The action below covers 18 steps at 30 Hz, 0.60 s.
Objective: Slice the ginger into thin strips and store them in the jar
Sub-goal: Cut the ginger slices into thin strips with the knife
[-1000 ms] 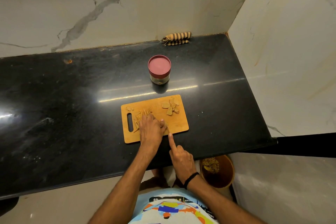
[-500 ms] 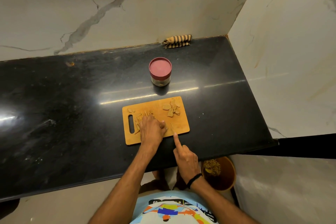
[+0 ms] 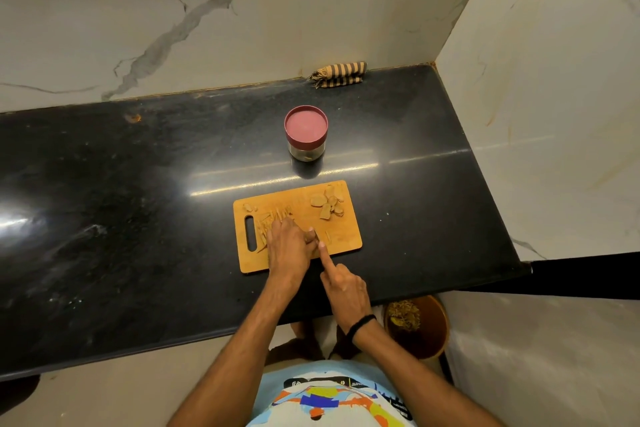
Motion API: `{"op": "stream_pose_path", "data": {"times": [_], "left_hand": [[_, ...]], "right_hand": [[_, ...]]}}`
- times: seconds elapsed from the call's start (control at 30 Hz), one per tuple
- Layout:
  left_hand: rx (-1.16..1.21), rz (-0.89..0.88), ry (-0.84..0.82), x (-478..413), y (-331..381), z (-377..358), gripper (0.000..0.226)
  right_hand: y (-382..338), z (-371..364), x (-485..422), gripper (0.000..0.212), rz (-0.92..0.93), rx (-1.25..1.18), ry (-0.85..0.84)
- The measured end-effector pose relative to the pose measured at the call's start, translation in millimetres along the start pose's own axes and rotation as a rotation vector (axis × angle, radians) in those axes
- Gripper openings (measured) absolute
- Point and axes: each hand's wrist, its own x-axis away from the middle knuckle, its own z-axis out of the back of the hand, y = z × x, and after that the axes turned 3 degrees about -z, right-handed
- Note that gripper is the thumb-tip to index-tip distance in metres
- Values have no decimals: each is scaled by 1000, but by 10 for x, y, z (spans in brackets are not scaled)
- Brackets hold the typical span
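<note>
The left hand (image 3: 289,246) lies knuckles-up on the rectangular pale wooden cutting board (image 3: 348,236), fingers bent down onto the cut ginger. What it pins is hidden beneath it, so I cannot tell whether it grips anything. The right hand (image 3: 343,284) sits just beside it at the board's near edge, its index finger stretched forward and the other fingers curled. Whether they hold a handle I cannot tell. A black band (image 3: 360,324) circles that wrist.

The thin tan ginger strips (image 3: 273,218) fan out from under the left fingers, most with their long axis pointing away from the person. One loose strip (image 3: 327,236) lies the same way, just right of the index fingertip. A heap of flat ginger slices (image 3: 329,204) sits in the board's far right corner.

The board's long axis runs left to right, its handle slot at the left end. Beyond it, apart from the board, the small glass jar with a maroon lid (image 3: 306,132) stands upright and closed on the glossy black stone counter (image 3: 138,201). A folded striped cloth (image 3: 337,74) rests against the marble wall. A round brown bin (image 3: 433,333) holding scraps stands below the counter's edge.
</note>
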Motion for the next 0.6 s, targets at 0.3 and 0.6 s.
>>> {"op": "stream_pose_path", "data": {"times": [0.3,0.6], "left_hand": [[-22,-19,-20,-54,-12,7,29],[-5,-42,-49,-89,-46,0,23]], "right_hand": [[95,7,121,79,23,95,35],[43,62,14,72,45,94,51]]}}
